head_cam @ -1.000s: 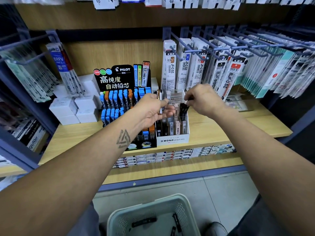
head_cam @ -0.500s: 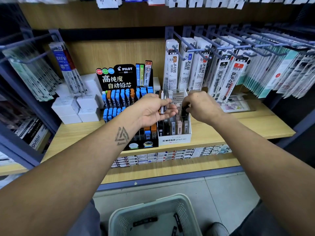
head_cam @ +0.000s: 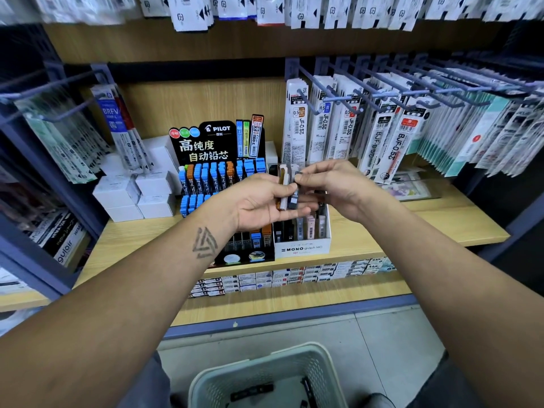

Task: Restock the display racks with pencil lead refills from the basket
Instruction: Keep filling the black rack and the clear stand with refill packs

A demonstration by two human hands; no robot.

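Both hands have lifted away from the white MONO rack (head_cam: 303,248) since half a second ago, when the right fingers were down among its slots; they now meet above it. The left hand (head_cam: 259,201) lies palm up, thumb and fingers curled round a small bunch of pencil lead refills (head_cam: 283,189), a white and amber case beside a dark one. The right hand (head_cam: 332,184), at 3 o'clock of the left, pinches the top of the dark refill (head_cam: 293,198) between thumb and forefinger. The MONO rack stands on the wooden shelf (head_cam: 426,222), touching the black PILOT rack (head_cam: 217,160) at its 9 o'clock, which carries rows of blue and orange capped cases. White boxes (head_cam: 138,195) are stacked at 9 o'clock of that rack. Hanging refill packs (head_cam: 382,134) fill the pegs at 1 o'clock. On the floor at 6 o'clock sits the pale basket (head_cam: 265,369), with a few dark refills lying in it
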